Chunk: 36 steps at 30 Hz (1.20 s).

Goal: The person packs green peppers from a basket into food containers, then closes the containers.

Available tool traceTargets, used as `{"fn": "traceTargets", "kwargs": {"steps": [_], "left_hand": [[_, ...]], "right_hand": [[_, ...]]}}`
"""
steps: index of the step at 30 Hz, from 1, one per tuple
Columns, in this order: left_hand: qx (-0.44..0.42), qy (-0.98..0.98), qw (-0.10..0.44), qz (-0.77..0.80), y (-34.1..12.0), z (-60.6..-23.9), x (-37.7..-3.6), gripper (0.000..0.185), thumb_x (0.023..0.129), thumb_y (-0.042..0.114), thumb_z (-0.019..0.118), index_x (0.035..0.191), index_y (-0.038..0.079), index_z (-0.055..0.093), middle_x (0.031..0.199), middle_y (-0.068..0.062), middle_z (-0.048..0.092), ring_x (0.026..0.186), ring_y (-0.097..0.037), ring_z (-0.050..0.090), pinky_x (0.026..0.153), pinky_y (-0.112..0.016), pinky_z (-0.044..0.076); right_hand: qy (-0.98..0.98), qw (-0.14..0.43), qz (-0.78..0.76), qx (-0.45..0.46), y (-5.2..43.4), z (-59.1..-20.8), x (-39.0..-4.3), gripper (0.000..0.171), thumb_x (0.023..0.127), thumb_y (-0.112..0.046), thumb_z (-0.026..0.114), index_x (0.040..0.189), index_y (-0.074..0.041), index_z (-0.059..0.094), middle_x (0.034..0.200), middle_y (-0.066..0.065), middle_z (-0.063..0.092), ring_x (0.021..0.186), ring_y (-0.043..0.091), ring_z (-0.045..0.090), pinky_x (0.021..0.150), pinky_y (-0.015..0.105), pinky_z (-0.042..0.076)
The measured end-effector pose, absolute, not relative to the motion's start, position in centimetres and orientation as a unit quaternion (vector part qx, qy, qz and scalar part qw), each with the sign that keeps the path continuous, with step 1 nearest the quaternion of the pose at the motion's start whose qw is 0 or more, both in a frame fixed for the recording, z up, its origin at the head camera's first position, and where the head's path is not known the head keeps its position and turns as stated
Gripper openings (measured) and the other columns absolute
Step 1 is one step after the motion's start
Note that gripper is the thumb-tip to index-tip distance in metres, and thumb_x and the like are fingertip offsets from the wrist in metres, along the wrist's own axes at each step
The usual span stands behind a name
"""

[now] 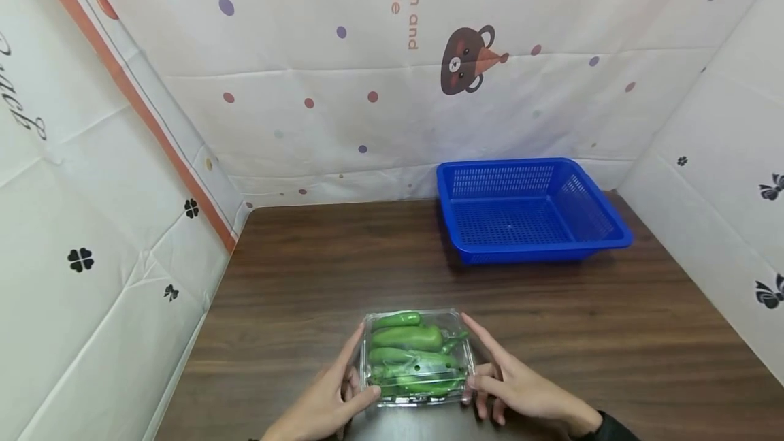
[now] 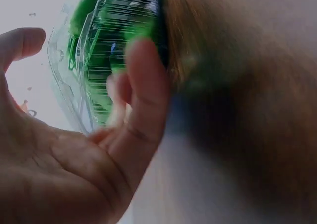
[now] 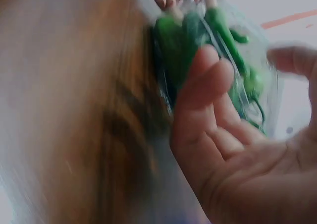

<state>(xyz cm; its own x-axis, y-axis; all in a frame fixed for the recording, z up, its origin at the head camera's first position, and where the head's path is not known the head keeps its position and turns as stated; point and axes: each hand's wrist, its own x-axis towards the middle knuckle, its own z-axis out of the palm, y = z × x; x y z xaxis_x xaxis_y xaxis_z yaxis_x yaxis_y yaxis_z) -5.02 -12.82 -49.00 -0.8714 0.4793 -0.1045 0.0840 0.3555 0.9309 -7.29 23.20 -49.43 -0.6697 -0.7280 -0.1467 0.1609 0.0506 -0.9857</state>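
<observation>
A clear plastic clamshell box [image 1: 467,352] with several green peppers [image 1: 407,337] inside lies near the front of the table. My left hand [image 1: 327,390] grips its left side, the thumb at the near corner and the index finger reaching along the edge. On the opposite side, my right hand [image 1: 520,386] holds the box, its index finger stretched to the far right corner and the other fingers bent by the near one. In the left wrist view, ridges show on the box's side wall [image 2: 101,60]. Peppers [image 3: 171,50] are visible through the plastic in the right wrist view.
A blue plastic basket [image 1: 545,250] with slotted walls stands at the back right of the dark wooden table [image 1: 331,257]. Behind it hangs a patterned white cloth [image 1: 294,135], with similar cloth along both sides.
</observation>
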Motion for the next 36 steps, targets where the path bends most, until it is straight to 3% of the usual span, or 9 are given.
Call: {"fn": "traceTargets", "kwargs": {"steps": [3,6,11,16,27,36], "left_hand": [[0.173,0.736,0.241,0.609,-12.9,-49.3,-4.9,0.095,0.103,0.02,0.064,0.166,0.033,-0.007,0.076,-0.006,0.065,0.055,-0.007,0.06,0.042,-0.035,0.056],[0.161,0.69,0.27,0.652,-12.7,-49.6,-4.6,0.1,0.103,0.011,0.06,0.164,0.037,-0.014,0.082,-0.015,0.072,0.062,-0.013,0.067,0.045,-0.033,0.058],[0.128,0.632,0.282,0.711,-11.9,-50.2,-4.0,0.099,0.101,0.002,0.052,0.163,0.038,-0.016,0.092,-0.027,0.074,0.068,-0.02,0.073,0.05,-0.025,0.058],[0.119,0.593,0.277,0.747,-11.5,-50.7,-3.7,0.093,0.102,-0.002,0.044,0.164,0.036,-0.015,0.094,-0.035,0.071,0.072,-0.02,0.074,0.054,-0.026,0.059],[0.132,0.555,0.284,0.771,-11.7,-51.1,-3.3,0.094,0.102,-0.005,0.042,0.163,0.034,-0.018,0.099,-0.035,0.071,0.075,-0.019,0.075,0.058,-0.026,0.061],[0.118,0.567,0.283,0.765,-11.8,-51.1,-2.9,0.094,0.102,-0.002,0.045,0.163,0.035,-0.016,0.099,-0.033,0.072,0.075,-0.018,0.074,0.056,-0.024,0.059]], "right_hand": [[0.618,0.344,-0.68,-0.195,22.8,-49.4,-6.5,0.093,0.108,-0.008,0.05,0.16,-0.046,-0.017,0.103,0.034,0.069,0.074,0.017,0.07,0.054,0.022,0.056],[0.61,0.336,-0.695,-0.179,22.4,-49.5,-5.8,0.096,0.106,-0.004,0.051,0.16,-0.046,-0.017,0.102,0.035,0.069,0.074,0.017,0.07,0.054,0.021,0.056],[0.617,0.308,-0.706,-0.163,21.8,-49.8,-4.9,0.1,0.103,-0.001,0.053,0.162,-0.039,-0.019,0.097,0.034,0.07,0.07,0.014,0.069,0.051,0.02,0.054],[0.626,0.285,-0.709,-0.153,21.4,-50.1,-4.4,0.102,0.102,-0.002,0.057,0.162,-0.04,-0.016,0.094,0.033,0.071,0.067,0.012,0.067,0.05,0.018,0.053],[0.62,0.263,-0.721,-0.164,21.2,-50.6,-3.9,0.098,0.104,-0.001,0.055,0.163,-0.032,-0.016,0.092,0.035,0.069,0.065,0.009,0.064,0.051,0.017,0.052],[0.616,0.265,-0.727,-0.148,21.1,-51.0,-3.4,0.096,0.104,-0.002,0.055,0.164,-0.032,-0.014,0.093,0.032,0.071,0.065,0.009,0.064,0.052,0.016,0.051]]}}
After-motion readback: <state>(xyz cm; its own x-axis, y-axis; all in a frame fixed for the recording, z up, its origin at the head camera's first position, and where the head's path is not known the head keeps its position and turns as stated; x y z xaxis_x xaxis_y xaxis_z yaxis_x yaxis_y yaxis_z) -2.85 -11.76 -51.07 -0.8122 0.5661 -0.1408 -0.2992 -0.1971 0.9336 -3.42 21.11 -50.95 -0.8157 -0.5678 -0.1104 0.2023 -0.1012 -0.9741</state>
